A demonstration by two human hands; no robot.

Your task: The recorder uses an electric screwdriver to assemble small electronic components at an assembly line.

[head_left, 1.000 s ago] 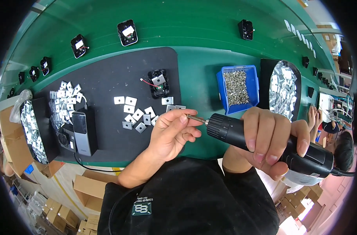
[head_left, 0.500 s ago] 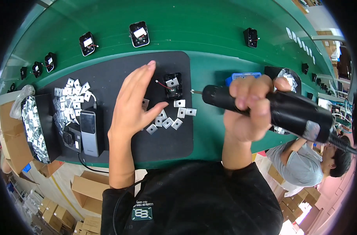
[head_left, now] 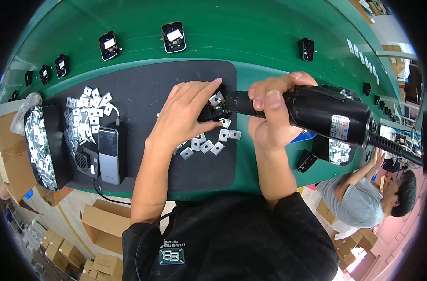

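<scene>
My right hand is wrapped round a thick black electric screwdriver held level, its cord running off to the right. The driver's nose sits right at a small black plastic housing on the dark mat, over a silver square plate inside it; the bit's tip is hardly visible. From the left, my left hand grips the housing between thumb and fingers, covering much of it. Green circuitry shows in its open middle. Several loose silver plates with dark centre holes lie just below.
At left are a heap of plates, a black bin of plates, a grey power bank and a small fan-like device. More housings stand on the green belt beyond. A co-worker sits at right.
The screwdriver has moved left from beside the housing onto it. My left hand has moved right and closed round the housing. A dark object by the right-hand bin has come into view.
</scene>
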